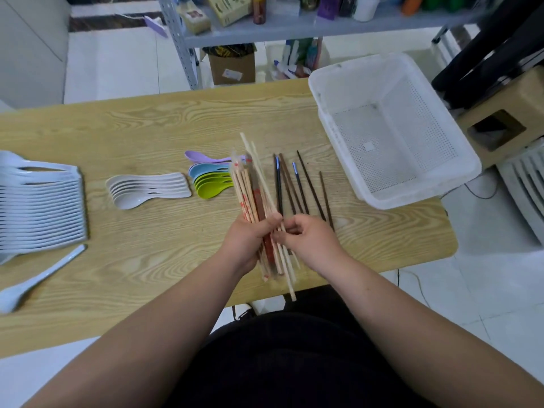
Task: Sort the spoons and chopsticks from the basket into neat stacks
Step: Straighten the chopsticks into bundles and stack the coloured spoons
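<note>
My left hand (pixel 245 240) sits at centre frame, fingers curled round a bundle of pale chopsticks (pixel 250 189) that fans toward the upper centre; my right hand (pixel 309 240) is just beside it, thumb and fingertips pinching sticks at the bundle's right side; the two hands are close together, almost touching. The longest stick's near tip reaches the near edge of the table (pixel 147 128).

At the far left edge a long row of white spoons (pixel 41 207) runs out of frame; below it a single white spoon (pixel 38 278) lies slanted; right of the row, a short stack of white spoons (pixel 147 188); next, the coloured spoons (pixel 210 184), nested, just beside the bundle; right of the bundle, the dark chopsticks (pixel 300 189) lie loosely spread on the wood, their near ends under my right hand. The white basket (pixel 332 83) stands at upper right, its right side past the table's edge.

Bare wood shows across the far left strip and at lower left between the single spoon and my left forearm.
</note>
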Demonstrator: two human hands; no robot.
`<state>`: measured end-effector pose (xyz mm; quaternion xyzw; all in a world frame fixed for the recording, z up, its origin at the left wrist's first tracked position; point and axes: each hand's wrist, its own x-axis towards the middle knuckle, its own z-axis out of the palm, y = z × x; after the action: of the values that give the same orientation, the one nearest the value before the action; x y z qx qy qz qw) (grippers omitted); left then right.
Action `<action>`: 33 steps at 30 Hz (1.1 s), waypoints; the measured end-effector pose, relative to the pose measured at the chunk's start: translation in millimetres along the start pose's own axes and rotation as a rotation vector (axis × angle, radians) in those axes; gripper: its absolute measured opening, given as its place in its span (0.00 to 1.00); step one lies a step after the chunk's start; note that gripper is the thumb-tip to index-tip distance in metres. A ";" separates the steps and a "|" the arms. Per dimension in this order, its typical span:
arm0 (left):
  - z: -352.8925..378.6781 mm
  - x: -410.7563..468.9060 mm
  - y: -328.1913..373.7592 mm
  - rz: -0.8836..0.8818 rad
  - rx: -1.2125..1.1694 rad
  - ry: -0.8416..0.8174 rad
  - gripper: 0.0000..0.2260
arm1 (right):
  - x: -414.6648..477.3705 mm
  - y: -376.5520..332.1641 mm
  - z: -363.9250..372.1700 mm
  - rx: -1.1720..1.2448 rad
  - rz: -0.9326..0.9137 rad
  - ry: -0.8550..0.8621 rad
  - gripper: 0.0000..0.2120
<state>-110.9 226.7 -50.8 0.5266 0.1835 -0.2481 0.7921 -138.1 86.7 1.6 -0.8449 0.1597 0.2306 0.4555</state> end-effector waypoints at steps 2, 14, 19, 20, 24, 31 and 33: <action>-3.5 -9.2 6.2 0.025 0.035 0.025 0.19 | -4.0 -9.6 6.0 -0.087 -0.060 -0.006 0.09; -3.6 -14.8 68.6 0.171 -0.206 0.310 0.09 | -17.8 -34.0 39.9 0.925 0.515 0.033 0.23; 21.8 -22.8 49.5 0.146 -0.159 0.242 0.07 | -8.3 -58.7 37.4 1.083 0.426 0.195 0.22; 25.2 -23.1 47.9 0.143 -0.154 0.244 0.07 | -7.6 -58.9 37.6 1.044 0.411 0.190 0.22; 29.8 -14.3 49.2 0.152 -0.070 0.264 0.07 | 3.5 -49.6 32.6 1.020 0.406 0.100 0.23; 13.6 20.0 23.0 -0.062 0.371 0.338 0.14 | 47.6 46.3 -17.4 0.090 0.268 0.243 0.20; 9.6 26.3 11.7 -0.130 0.563 0.370 0.18 | 59.6 76.9 -33.8 -0.077 0.318 0.229 0.29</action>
<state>-82.5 216.3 -52.9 0.7479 0.2818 -0.2393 0.5513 -116.5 13.6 -67.6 -0.8467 0.3327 0.2079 0.3594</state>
